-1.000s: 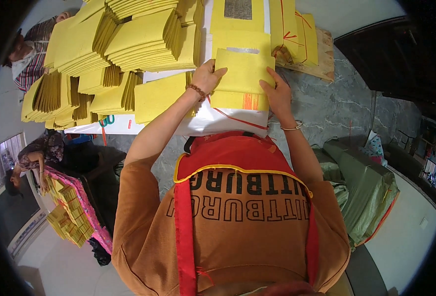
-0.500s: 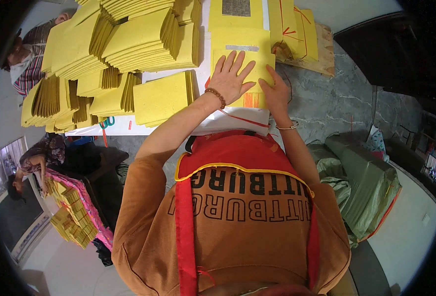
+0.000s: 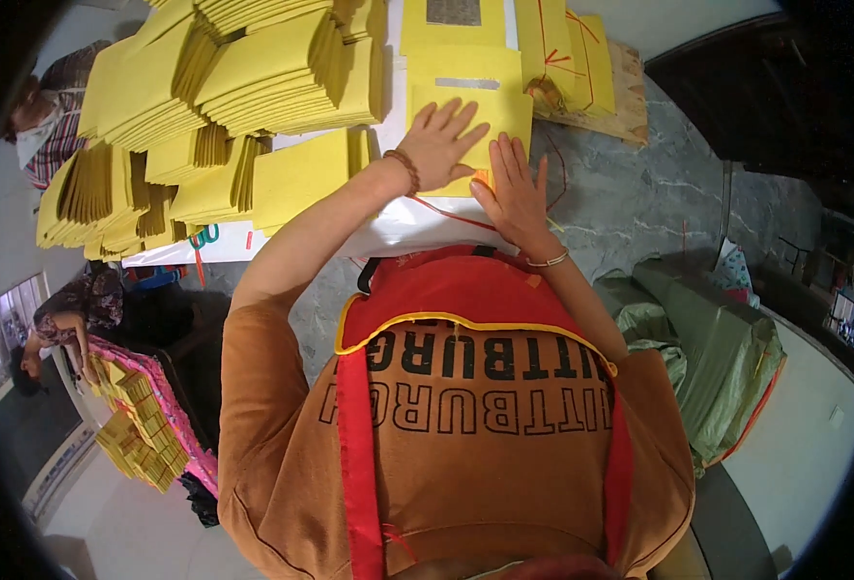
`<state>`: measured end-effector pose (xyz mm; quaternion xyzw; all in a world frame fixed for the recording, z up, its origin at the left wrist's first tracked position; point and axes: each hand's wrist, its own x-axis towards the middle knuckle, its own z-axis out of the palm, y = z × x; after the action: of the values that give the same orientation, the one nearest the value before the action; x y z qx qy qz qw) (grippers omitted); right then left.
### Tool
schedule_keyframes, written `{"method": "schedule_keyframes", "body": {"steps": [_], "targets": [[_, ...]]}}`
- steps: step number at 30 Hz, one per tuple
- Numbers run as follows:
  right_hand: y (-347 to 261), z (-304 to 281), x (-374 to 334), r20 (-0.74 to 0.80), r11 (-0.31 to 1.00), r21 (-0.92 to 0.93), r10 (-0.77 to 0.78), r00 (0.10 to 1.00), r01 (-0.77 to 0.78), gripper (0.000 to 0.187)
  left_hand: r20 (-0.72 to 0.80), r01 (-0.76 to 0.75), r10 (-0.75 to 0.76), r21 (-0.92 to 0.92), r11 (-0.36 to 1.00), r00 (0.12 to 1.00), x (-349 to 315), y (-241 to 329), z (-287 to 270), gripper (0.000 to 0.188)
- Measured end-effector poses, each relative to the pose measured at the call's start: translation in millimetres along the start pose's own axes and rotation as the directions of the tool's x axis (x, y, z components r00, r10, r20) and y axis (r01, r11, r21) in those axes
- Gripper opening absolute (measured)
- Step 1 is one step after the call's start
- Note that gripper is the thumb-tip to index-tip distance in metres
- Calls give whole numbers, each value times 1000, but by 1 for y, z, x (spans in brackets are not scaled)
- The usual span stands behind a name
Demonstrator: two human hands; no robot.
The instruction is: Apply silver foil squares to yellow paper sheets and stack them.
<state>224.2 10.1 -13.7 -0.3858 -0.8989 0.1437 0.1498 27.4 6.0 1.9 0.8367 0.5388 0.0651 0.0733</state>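
Observation:
My left hand point(image 3: 441, 145) lies flat on a stack of yellow paper point(image 3: 501, 108), fingers spread, a beaded bracelet on its wrist. My right hand point(image 3: 519, 193) rests against the stack's near right corner with fingers stretched and thumb apart, partly covering an orange print. A silver strip point(image 3: 466, 84) shows on the top sheet beyond my hands. From the stack's near side a red string point(image 3: 451, 215) runs over the white table covering point(image 3: 374, 232) toward my right wrist. How far the string passes under the paper is hidden.
Folded yellow paper bundles point(image 3: 262, 82) pile up at the left. String-tied yellow bundles point(image 3: 591, 63) sit on a wooden board point(image 3: 630, 97) at the far right. Green scissors handles point(image 3: 206, 235) lie at the table's near edge. Green wrapped packages point(image 3: 707, 338) stand right; two people work at left.
My right hand has moved from the stack's right edge leftward and nearer, onto its near corner. My left hand stays spread on the paper, shifted slightly left.

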Motion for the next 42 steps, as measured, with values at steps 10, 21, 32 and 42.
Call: {"method": "schedule_keyframes", "body": {"steps": [10,21,32,42], "targets": [[29,-35,12,-180,645,757,356,917,-102,47,-131,237,-241,-47,970,962,18,46,-6,48],[-19,-26,5,-29,521,849,211,977,-87,40,-459,414,-368,0,910,808,-166,-10,-71,61],[-94,6,35,495,416,843,-356,793,-340,65,-350,552,-524,-23,834,777,-189,-19,-35,58],[-105,39,45,620,424,771,-331,711,-475,75,-198,604,-584,54,795,787,-191,5,-9,82]]}}
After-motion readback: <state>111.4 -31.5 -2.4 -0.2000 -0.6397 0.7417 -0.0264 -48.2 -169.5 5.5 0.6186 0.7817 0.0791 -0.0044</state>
